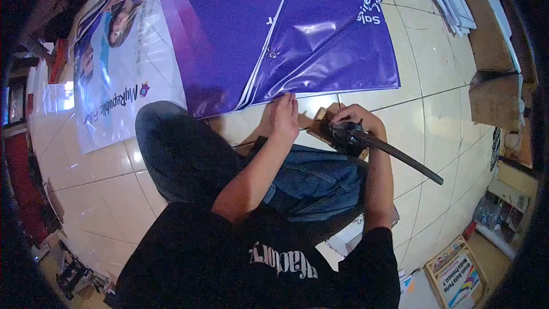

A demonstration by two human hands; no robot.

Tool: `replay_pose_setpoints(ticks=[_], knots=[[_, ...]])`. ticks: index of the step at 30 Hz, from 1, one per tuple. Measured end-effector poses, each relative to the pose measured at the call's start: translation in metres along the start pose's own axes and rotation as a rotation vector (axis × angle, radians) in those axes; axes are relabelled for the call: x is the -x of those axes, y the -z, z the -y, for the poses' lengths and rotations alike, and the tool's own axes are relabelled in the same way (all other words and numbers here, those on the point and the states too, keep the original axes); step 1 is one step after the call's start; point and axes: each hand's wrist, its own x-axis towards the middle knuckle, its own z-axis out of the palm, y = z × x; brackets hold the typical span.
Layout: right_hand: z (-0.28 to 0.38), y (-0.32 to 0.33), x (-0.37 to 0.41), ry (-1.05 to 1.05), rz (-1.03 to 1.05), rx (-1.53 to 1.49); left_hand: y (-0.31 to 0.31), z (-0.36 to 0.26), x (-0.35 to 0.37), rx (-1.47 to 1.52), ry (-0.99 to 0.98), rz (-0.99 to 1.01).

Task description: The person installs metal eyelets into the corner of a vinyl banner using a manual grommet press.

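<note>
Inspection note: in my judgement, the work called for the hem of the purple banner [320, 40] to be pressed flat and taut, with the black long-handled tool [394, 153] held square on the wooden block [318, 126]. The left hand [284, 115] lay open, fingers extended, bearing down on the banner's lower edge. The right hand [355, 119] was closed round the tool's head. The banner edge touched the left fingertips and lay just beyond the right hand, on the tiled floor [440, 114].

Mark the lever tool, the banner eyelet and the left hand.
black lever tool [400, 157]: head view, middle of its handle.
banner eyelet [272, 54]: head view, the metal ring.
left hand [284, 115]: head view, back of the hand.
</note>
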Motion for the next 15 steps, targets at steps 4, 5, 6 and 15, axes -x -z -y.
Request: replay_pose_setpoints(ticks=[4,5,6,15], knots=[[0.019,-0.001,0.054,0.060,-0.074,-0.508,-0.006,-0.002,-0.002,0.139,0.103,0.028],[0.023,-0.006,0.065,0.088,-0.076,-0.651,-0.004,-0.001,-0.005,0.104,0.150,0.016],[0.029,-0.018,0.071,0.086,-0.152,-0.422,-0.003,-0.003,-0.008,0.109,0.155,0.019],[0.031,-0.093,0.039,0.107,-0.790,0.119,-0.005,-0.016,-0.021,-0.199,0.032,0.161]])
